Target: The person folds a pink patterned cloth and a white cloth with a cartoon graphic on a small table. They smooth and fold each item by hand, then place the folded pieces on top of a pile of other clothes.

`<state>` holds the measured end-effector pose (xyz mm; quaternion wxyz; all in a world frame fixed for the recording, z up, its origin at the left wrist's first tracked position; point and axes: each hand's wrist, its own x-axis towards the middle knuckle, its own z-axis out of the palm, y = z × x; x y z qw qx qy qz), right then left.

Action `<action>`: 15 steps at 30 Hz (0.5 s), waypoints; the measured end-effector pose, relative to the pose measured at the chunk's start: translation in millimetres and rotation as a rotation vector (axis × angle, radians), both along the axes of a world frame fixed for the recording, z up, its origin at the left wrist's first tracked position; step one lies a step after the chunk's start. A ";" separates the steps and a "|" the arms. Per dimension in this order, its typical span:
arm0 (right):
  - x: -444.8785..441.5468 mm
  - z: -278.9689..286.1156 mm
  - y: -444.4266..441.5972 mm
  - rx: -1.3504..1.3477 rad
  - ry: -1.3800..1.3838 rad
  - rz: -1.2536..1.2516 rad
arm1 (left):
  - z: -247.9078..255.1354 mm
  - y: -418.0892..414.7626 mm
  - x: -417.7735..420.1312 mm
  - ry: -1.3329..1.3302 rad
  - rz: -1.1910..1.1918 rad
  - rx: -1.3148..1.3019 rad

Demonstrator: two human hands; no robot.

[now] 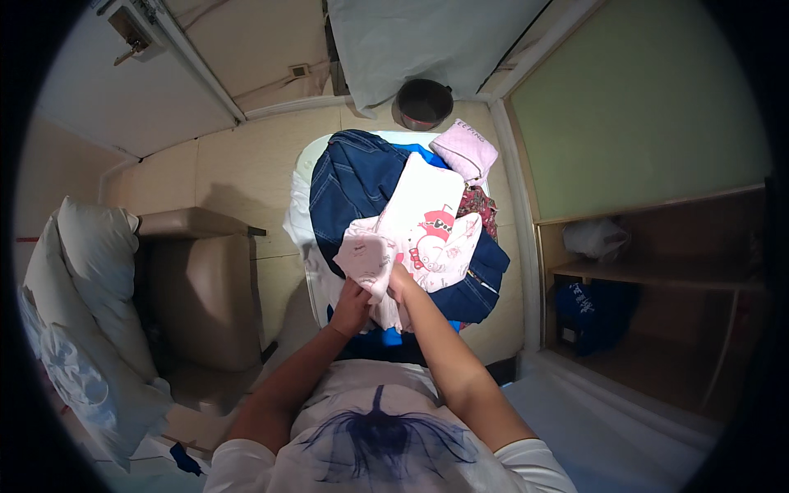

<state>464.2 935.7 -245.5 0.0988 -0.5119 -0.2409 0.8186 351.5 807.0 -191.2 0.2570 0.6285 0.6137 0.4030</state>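
Observation:
A white and pink long-sleeved garment with a red and pink cartoon print (431, 191) lies across dark blue denim clothing (351, 179). My left hand (352, 311) grips the lower edge of its folded pink sleeve (363, 256). Close beside it, my right hand (399, 283) holds the same garment near the sleeve, its fingertips partly hidden by the cloth. A strip of pale pink fabric (386, 313) hangs between my wrists. Under the clothes shows the pale rounded rim of a table or tub (308, 161).
A pink quilted pouch (465, 151) bearing writing sits at the pile's far right, above red patterned cloth (479, 206). Beyond stands a dark bucket (424, 105). At left is a beige armchair (203, 296) with white pillows (98, 246). Open wooden shelves (641, 274) line the right.

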 end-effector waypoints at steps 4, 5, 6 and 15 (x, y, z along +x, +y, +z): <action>-3.5 -4.4 7.2 -0.046 0.102 -0.003 | -1.3 2.6 0.5 0.009 0.039 -0.059; -2.2 -2.3 8.4 -0.125 0.159 -0.084 | -1.2 4.0 -0.2 0.090 0.003 -0.036; -0.2 1.7 9.5 -0.114 0.202 -0.152 | -1.3 5.3 0.0 0.153 -0.023 -0.029; 57.0 108.7 1.3 1.138 -0.152 0.185 | -27.2 15.8 46.7 0.508 -0.084 -0.233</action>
